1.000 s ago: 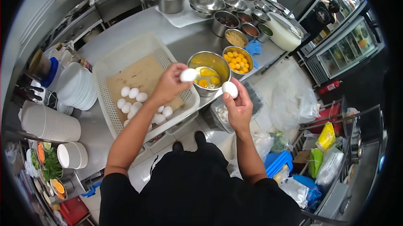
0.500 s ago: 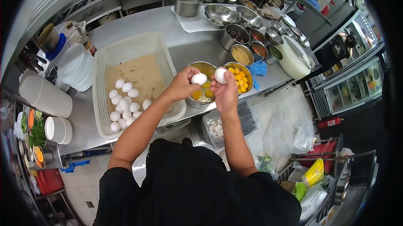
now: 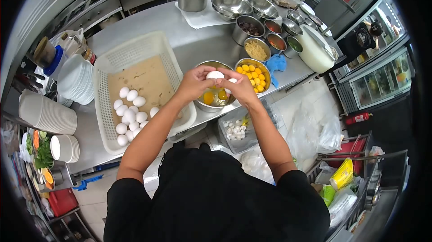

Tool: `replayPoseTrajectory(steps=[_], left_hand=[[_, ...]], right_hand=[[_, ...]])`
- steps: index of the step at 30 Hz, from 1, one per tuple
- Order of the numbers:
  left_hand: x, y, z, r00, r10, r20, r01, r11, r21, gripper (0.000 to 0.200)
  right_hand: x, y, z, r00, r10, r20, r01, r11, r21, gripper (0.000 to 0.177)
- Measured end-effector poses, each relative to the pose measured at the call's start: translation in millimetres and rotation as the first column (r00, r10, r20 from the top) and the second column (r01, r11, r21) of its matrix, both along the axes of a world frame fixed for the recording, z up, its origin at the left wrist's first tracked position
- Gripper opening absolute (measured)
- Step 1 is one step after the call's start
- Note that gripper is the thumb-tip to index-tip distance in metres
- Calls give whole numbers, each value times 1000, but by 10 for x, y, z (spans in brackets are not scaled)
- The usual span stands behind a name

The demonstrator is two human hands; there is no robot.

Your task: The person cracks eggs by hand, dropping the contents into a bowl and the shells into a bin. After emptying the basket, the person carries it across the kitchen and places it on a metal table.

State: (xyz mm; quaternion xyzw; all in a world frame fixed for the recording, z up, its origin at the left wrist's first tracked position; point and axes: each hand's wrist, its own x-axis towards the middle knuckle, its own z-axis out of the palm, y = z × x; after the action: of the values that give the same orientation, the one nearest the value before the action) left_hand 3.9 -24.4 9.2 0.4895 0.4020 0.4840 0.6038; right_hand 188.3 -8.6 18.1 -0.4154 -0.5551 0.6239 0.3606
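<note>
Over a metal bowl (image 3: pixel 206 108) of loose raw egg, my left hand (image 3: pixel 194 82) grips a white egg (image 3: pixel 215 75) with bent fingers. My right hand (image 3: pixel 243 90) is closed round a second white egg (image 3: pixel 231 81), partly covered by the fingers, and its fingertips reach the first egg. Two yolks show in the bowl beneath. Touching this bowl on the right is another metal bowl (image 3: pixel 269 79) with several whole yolks. To the left, a white plastic basket (image 3: pixel 176 69) lined with brown cardboard holds several white eggs (image 3: pixel 129 115).
Below the counter edge stands a clear bin (image 3: pixel 252 139) with eggshells. Behind the bowls are a container of shredded yellow food (image 3: pixel 256 50), a blue cloth (image 3: pixel 276 65) and metal pots. Stacked plates (image 3: pixel 74 78) and white containers (image 3: pixel 47 112) line the left side.
My hands have come together, bringing the two eggs close to each other above the bowl. Something yellow now shows over the shells in the bin. The view has shifted slightly.
</note>
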Motion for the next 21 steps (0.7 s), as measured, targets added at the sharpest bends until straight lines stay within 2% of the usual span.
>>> replayPoseTrajectory(steps=[4, 6, 7, 9, 11, 14, 17, 19, 21], left_hand=[[-75, 29, -5, 998, -34, -52, 31, 998, -55, 38], [-109, 48, 19, 983, -19, -183, 10, 999, -48, 39], [-113, 49, 62, 982, -27, -187, 18, 999, -47, 39], [-121, 35, 140, 948, -39, -316, 20, 998, -62, 38], [-113, 95, -56, 951, -19, -308, 8, 999, -37, 37], [-116, 104, 61, 942, -21, -335, 24, 1000, 5, 35], [-155, 103, 131, 911, -56, -410, 70, 997, 19, 33], [-195, 190, 78, 893, -54, -448, 84, 995, 46, 33], [-236, 270, -1, 893, -72, -444, 94, 995, 27, 34]], right_hand=[[-92, 47, -112, 1000, -20, -4, 20, 999, 25, 46], [-145, 83, -257, 998, -62, 13, 60, 990, 131, 44], [-153, 80, -259, 997, -70, 10, 68, 989, 132, 44], [-172, 54, -247, 990, -101, 100, 92, 992, 89, 42], [-198, 40, -244, 988, -112, 107, 105, 993, 62, 42], [-224, 112, -291, 984, -157, 79, 153, 987, 55, 40], [-207, 128, -265, 991, -129, 39, 126, 990, 62, 40], [-190, 137, -129, 989, -74, 131, 70, 997, 33, 42], [-166, 166, -56, 992, -55, 111, 51, 998, 44, 41]])
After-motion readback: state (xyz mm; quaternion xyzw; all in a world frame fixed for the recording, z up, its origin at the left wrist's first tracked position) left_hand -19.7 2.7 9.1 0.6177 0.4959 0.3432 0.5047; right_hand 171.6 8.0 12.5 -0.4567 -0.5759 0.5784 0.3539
